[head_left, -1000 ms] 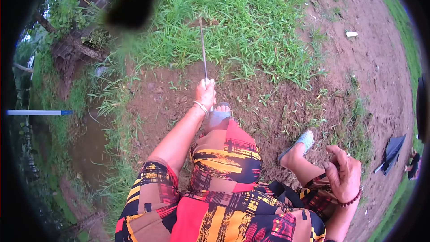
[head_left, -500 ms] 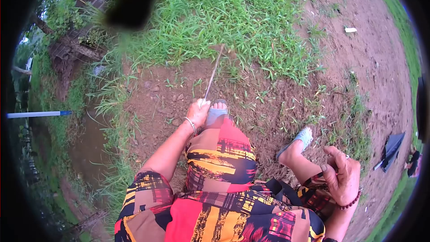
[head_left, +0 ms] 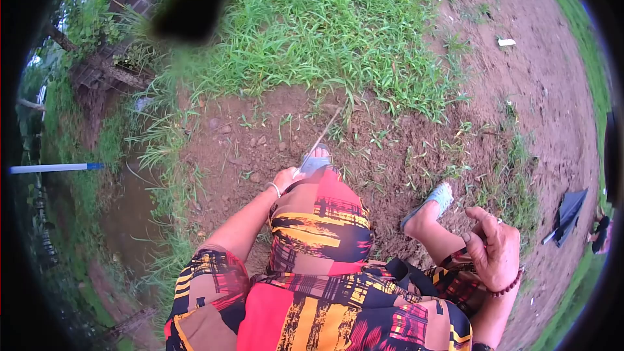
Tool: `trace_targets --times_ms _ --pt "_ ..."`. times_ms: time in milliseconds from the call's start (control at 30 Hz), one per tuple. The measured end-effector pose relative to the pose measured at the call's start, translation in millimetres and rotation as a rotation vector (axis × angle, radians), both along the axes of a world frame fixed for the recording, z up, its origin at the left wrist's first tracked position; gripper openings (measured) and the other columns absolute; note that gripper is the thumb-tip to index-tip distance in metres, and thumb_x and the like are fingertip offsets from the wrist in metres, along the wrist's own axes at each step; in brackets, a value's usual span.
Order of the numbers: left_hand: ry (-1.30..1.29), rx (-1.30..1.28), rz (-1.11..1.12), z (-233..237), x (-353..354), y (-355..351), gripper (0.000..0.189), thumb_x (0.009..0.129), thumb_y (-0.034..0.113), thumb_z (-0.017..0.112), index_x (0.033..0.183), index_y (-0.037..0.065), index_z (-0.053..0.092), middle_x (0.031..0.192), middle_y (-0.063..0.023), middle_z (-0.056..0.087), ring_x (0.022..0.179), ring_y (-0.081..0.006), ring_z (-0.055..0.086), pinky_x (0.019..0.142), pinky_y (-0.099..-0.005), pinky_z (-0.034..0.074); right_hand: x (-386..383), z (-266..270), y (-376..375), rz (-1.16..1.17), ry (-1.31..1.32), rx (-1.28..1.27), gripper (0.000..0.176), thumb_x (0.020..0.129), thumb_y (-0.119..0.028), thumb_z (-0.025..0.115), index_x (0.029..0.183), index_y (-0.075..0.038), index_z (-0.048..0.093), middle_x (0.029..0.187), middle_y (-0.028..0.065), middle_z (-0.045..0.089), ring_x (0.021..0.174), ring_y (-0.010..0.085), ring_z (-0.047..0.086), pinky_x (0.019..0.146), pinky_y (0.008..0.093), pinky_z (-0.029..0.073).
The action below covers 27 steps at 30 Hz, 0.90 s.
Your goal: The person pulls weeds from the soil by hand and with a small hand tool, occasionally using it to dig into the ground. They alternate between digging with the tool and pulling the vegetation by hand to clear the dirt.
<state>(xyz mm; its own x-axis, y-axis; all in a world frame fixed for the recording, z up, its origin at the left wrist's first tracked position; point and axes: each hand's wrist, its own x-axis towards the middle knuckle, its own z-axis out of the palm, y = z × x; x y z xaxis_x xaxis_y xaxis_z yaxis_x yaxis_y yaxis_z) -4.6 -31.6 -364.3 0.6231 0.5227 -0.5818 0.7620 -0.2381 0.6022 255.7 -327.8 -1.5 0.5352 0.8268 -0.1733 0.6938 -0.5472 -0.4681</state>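
My left hand [head_left: 286, 178], with a pale bangle at the wrist, is closed on the lower end of a thin-handled tool [head_left: 327, 127]. The tool slants forward over the bare soil, its far end near the grass edge; the shape of its head cannot be made out. Just beside this hand is my left foot in a grey-blue sandal [head_left: 314, 161]. My right hand [head_left: 497, 250] rests over my right leg, fingers loosely bent and apart, with nothing visible in it. A dark red bead bracelet [head_left: 507, 288] circles that wrist.
Dense green grass [head_left: 325, 26] grows ahead of the dug soil [head_left: 240, 136]. Muddy water [head_left: 133, 214] lies to the left, near a tree trunk [head_left: 120, 75]. Rightward, a dark umbrella [head_left: 571, 216] lies on the dirt and a person [head_left: 599, 234] shows at the edge.
My left hand has drawn back toward my knee, and the tool's far end has come down and nearer, from the grass onto the soil. My right hand stays nearly in place.
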Motion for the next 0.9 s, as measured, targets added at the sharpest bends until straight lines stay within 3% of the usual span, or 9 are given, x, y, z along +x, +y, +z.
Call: trace_targets --times_ms 67,133,300,367,400,600,667,767,900 --pt "0.032 0.038 -0.101 -6.9 -28.3 11.7 0.029 0.083 0.032 0.054 0.087 0.003 0.058 0.082 -0.0175 0.062 0.079 -0.0316 0.061 0.071 -0.0394 0.046 -0.6 1.0 0.2 -0.007 0.002 -0.017 0.030 0.072 -0.011 0.062 0.101 -0.004 0.057 0.060 0.0099 0.056 0.054 0.0271 0.057 0.053 0.0336 0.045" --pt "-0.177 -0.108 0.146 5.4 -46.1 10.2 0.028 0.083 0.031 0.054 0.081 0.003 0.055 0.074 -0.0167 0.060 0.070 -0.0300 0.059 0.065 -0.0385 0.045 -0.1 -0.7 -3.4 -0.020 -0.002 -0.006 0.030 0.072 -0.010 0.062 0.101 -0.004 0.057 0.060 0.0099 0.056 0.054 0.0272 0.057 0.053 0.0337 0.045" --pt "-0.285 0.094 0.086 77.1 5.8 23.2 0.030 0.084 0.030 0.054 0.074 0.002 0.049 0.063 -0.0134 0.054 0.056 -0.0269 0.051 0.055 -0.0372 0.041 -1.2 0.6 0.7 -0.033 0.026 0.019 0.030 0.072 -0.009 0.062 0.101 -0.003 0.057 0.060 0.0100 0.056 0.054 0.0273 0.057 0.052 0.0339 0.044" --pt "-0.464 0.092 0.226 74.5 34.4 30.2 0.023 0.087 0.024 0.054 0.074 0.006 0.046 0.056 0.0031 0.042 0.051 -0.0082 0.043 0.047 -0.0276 0.037 0.3 0.5 4.1 -0.027 -0.002 -0.032 0.030 0.072 -0.009 0.062 0.101 -0.003 0.057 0.061 0.0103 0.057 0.055 0.0274 0.057 0.052 0.0345 0.044" --pt "-0.475 0.094 0.226 74.7 53.0 35.6 0.023 0.087 0.024 0.054 0.074 0.006 0.046 0.056 0.0031 0.042 0.051 -0.0082 0.043 0.047 -0.0276 0.037 2.2 0.3 5.5 -0.028 -0.013 -0.028 0.030 0.072 -0.009 0.062 0.101 -0.003 0.057 0.061 0.0103 0.057 0.055 0.0274 0.057 0.052 0.0345 0.044" --pt "-0.549 0.453 0.140 76.2 126.1 39.9 0.024 0.089 0.029 0.049 0.080 0.007 0.048 0.063 -0.0064 0.057 0.056 -0.0208 0.055 0.050 -0.0336 0.042 3.7 -7.1 4.6 -0.010 -0.060 -0.065 0.030 0.071 -0.009 0.062 0.101 -0.004 0.056 0.060 0.0100 0.057 0.054 0.0278 0.057 0.053 0.0349 0.044" --pt "-0.027 0.479 0.030 63.9 134.5 35.0 0.029 0.088 0.036 0.047 0.092 0.007 0.051 0.080 -0.0152 0.063 0.076 -0.0307 0.062 0.062 -0.0409 0.046 2.9 -6.6 7.2 -0.035 -0.015 -0.071 0.030 0.072 -0.010 0.062 0.101 -0.005 0.056 0.060 0.0097 0.057 0.054 0.0279 0.057 0.053 0.0350 0.044" --pt "0.243 0.322 -0.017 25.3 109.8 26.7 0.036 0.087 0.040 0.046 0.105 0.009 0.050 0.093 -0.0201 0.062 0.093 -0.0349 0.059 0.074 -0.0451 0.046 3.2 -2.2 9.3 -0.028 0.007 -0.077 0.030 0.072 -0.012 0.062 0.101 -0.005 0.056 0.060 0.0095 0.057 0.055 0.0277 0.057 0.053 0.0351 0.044" --pt "0.156 0.314 0.035 45.8 91.2 18.0 0.032 0.084 0.036 0.049 0.096 0.007 0.056 0.090 -0.0216 0.061 0.089 -0.0377 0.058 0.074 -0.0425 0.046 2.3 -3.2 4.0 -0.011 0.000 -0.018 0.030 0.073 -0.015 0.063 0.101 -0.005 0.057 0.059 0.0091 0.056 0.054 0.0268 0.058 0.052 0.0344 0.044"
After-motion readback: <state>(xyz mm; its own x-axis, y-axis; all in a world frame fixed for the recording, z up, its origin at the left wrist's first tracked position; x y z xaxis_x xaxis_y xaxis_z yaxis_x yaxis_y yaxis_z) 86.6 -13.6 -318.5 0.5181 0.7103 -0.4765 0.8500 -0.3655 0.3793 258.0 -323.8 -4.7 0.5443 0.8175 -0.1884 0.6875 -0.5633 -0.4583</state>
